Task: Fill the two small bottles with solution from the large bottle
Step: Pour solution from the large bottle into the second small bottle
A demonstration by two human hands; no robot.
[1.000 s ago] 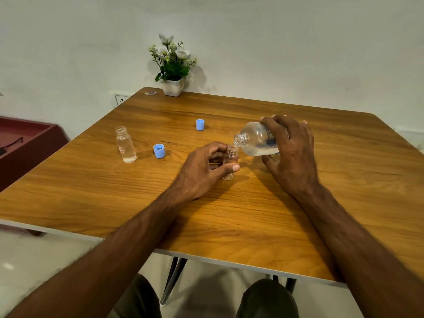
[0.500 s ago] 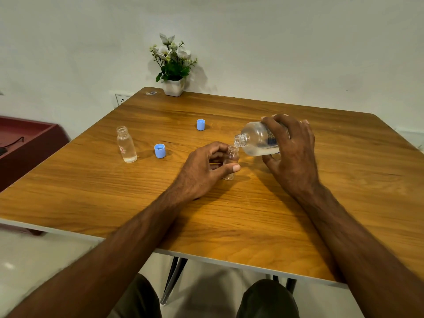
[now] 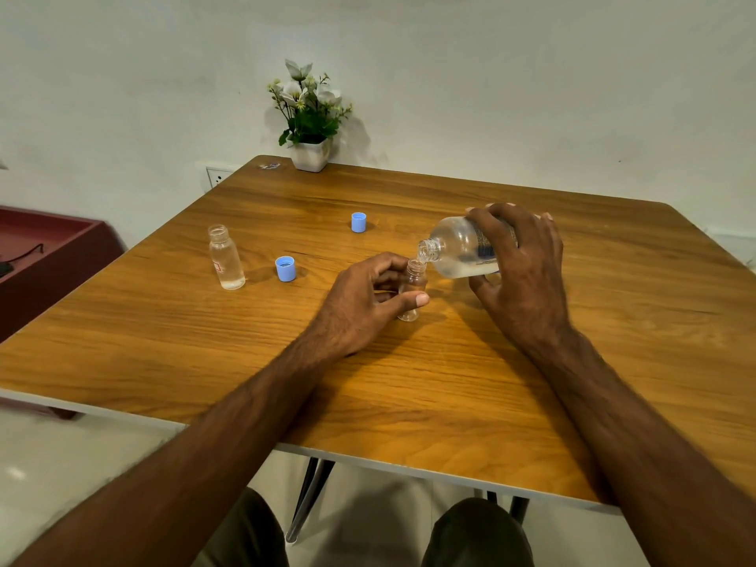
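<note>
Table: wood top, plant at far edge against wall. Left of my hands: second vial upright, uncapped, liquid inside; cap just beside it; smaller cap farther back, well apart. My left hand grasps vial standing on table, thumb in front, fingers curled behind; vial partly hidden by hand. My right hand wraps large bottle from above, tilted near horizontal, open mouth just over vial's mouth. Both forearms reach in across near edge.
</note>
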